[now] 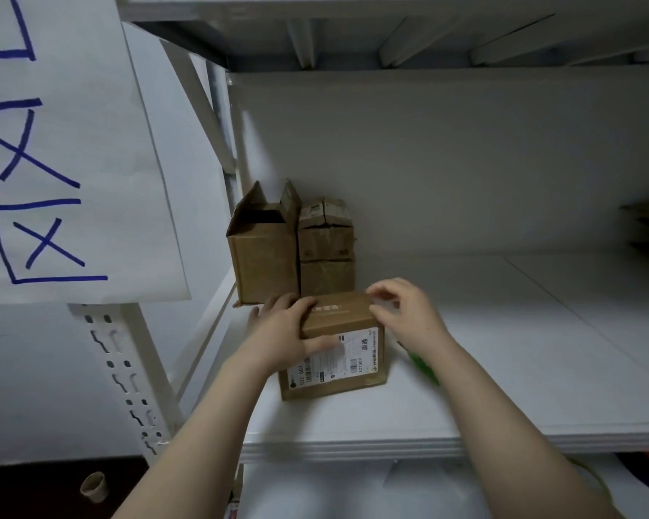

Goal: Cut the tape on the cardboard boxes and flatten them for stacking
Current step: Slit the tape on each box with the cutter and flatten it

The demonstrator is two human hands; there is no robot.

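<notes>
We have the labelled box (347,316) on the white shelf (521,368), near its front edge and just in front of the other cartons. It lies with its shipping label (338,355) turned toward us. Our left hand (278,333) grips its left side. The fingers (296,305) are curled over the top edge and the thumb is laid across the label, most likely to keep the box from sliding. Our right hand (405,312) is at the far right corner of the top, with thumb and bent forefinger closed on that edge. That looks like feeling for the tape seam, though we cannot tell whether any tape is being lifted.

A green object (424,370) lies on the shelf just beside the box, half hidden under our right forearm. It may be the cutter, but it is too blurred to say. Neither hand holds a tool, so we judge that cutting has not started on this box.

Behind it, against the shelf's left upright, an open box (263,260) has its flaps up. Touching its right side are two small boxes (326,249), one on the other. None of them is flattened yet.
</notes>
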